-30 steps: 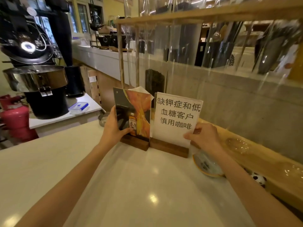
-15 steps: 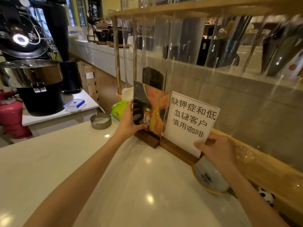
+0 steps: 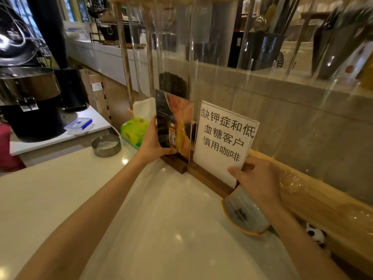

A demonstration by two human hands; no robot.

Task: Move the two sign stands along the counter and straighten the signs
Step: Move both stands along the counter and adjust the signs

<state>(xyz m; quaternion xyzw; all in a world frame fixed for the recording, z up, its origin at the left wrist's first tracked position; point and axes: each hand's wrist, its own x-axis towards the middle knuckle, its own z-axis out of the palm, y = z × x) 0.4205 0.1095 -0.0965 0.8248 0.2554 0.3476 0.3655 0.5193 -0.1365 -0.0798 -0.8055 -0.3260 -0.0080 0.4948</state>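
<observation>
Both stands shifted farther along counter [image 3: 141,229] since a second ago, now near green tissue pack [image 3: 134,131]. Left hand [image 3: 152,143] gripping picture sign [image 3: 174,126]; right hand [image 3: 256,178] pinching white text sign [image 3: 224,138] at corner. Wooden bases [image 3: 201,176] touching end to end. Straightening likely remains.

A round metal ashtray [image 3: 106,145] is sitting at centre left, a green tissue pack [image 3: 134,131] lying just beside it. A patterned dish [image 3: 243,215] is resting at lower right, and a blue-lidded box [image 3: 79,125] is lying at far left.
</observation>
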